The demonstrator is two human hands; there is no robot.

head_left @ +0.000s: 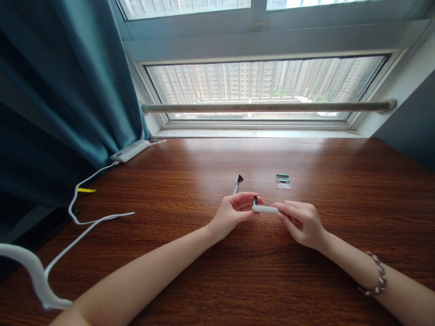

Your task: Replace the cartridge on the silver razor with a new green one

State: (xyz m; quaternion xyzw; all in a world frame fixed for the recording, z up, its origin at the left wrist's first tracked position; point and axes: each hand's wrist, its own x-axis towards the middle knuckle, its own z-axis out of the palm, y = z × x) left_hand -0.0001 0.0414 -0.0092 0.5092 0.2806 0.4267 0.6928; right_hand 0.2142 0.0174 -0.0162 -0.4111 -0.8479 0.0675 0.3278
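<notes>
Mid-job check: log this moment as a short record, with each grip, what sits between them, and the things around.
left grip: fingers at a small dark piece
right grip: pinching the right end of a white rod
contact: rod's left end at the dark piece; cannot tell whether joined
beyond left grip: slim tool, dark head toward the window, lower end hidden
beyond the rod: clear case with dark strips, flat on the table
far left: white device by the curtain
right forearm: bracelet
</notes>
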